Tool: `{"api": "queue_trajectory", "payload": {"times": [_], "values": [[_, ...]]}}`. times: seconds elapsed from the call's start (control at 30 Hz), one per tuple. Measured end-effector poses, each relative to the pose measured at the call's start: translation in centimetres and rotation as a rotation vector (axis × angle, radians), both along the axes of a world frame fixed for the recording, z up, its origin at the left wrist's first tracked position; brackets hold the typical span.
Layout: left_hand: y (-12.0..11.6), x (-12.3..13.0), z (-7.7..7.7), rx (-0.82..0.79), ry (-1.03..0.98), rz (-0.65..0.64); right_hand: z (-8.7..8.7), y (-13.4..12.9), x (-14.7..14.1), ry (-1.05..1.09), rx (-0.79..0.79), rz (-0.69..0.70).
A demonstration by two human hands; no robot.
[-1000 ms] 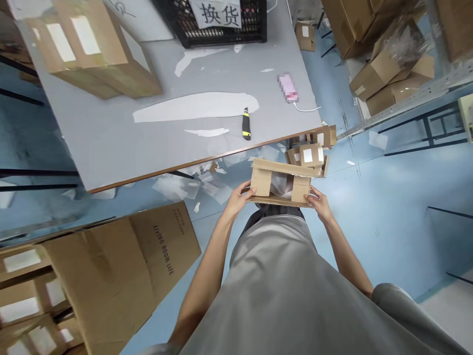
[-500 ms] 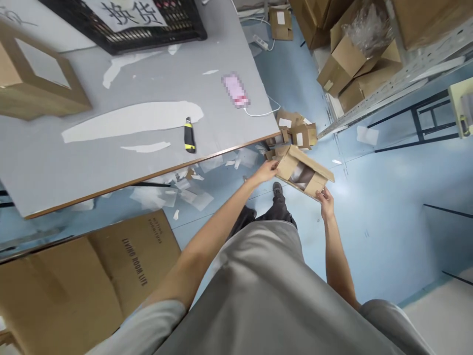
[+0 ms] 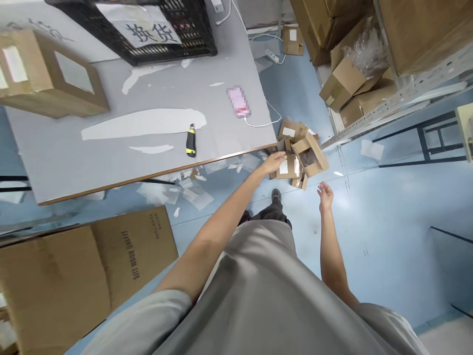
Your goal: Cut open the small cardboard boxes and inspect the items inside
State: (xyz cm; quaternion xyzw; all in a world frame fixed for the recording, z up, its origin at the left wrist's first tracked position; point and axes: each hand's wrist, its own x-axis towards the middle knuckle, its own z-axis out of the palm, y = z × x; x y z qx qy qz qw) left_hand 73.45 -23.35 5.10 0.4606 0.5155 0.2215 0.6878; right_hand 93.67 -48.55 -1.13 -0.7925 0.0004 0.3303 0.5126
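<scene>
My left hand (image 3: 275,161) reaches out past the table corner, its fingers stretched and holding nothing. Behind it, several small cardboard boxes (image 3: 290,165) lie in a heap on the floor. On the heap's right side is an open cardboard box (image 3: 320,157), tilted and apart from both hands. My right hand (image 3: 325,195) is raised over the floor to the lower right of that box, empty, with its fingers slightly bent and apart.
On the grey table (image 3: 158,101) lie a yellow-black utility knife (image 3: 191,141), a phone (image 3: 239,101) on a cable and torn white strips. A black crate (image 3: 173,29) and a carton (image 3: 77,88) stand there. A large flat carton (image 3: 140,251) is at lower left; metal shelving (image 3: 414,91) stands right.
Both hands have let go of the open cardboard box. It has dropped away onto the heap of boxes. My view has shifted slightly.
</scene>
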Motion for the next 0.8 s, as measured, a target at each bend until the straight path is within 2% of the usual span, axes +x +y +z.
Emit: {"api": "queue_trajectory", "payload": {"times": [0.1, 0.17, 0.3, 0.4, 0.53, 0.67, 0.8], "values": [[-1.3, -6.7, 0.0, -0.104, 0.032, -0.061, 0.5, 1.9, -1.6, 0.016, 0.004, 0.074], [-2.1, -11.7, -0.1, -0.146, 0.058, -0.046, 1.1, 3.5, -3.0, 0.018, 0.014, 0.13], [-3.1, -21.6, -0.1, -0.155, 0.059, 0.116, 2.6, 7.8, -6.8, 0.006, 0.05, 0.233], [-3.3, -28.1, 0.8, -0.108, 0.017, 0.271, 4.3, 11.8, -11.5, -0.012, 0.095, 0.339], [-3.6, -36.4, 3.5, -0.033, -0.059, 0.427, 7.2, 17.2, -20.8, -0.045, 0.152, 0.543], [-4.1, -45.6, 6.1, 0.06, -0.117, 0.555, 10.2, 21.8, -32.4, -0.043, 0.218, 0.773], [-5.1, -54.8, 7.8, 0.148, -0.119, 0.705, 13.2, 25.4, -43.8, -0.016, 0.265, 1.003]]}}
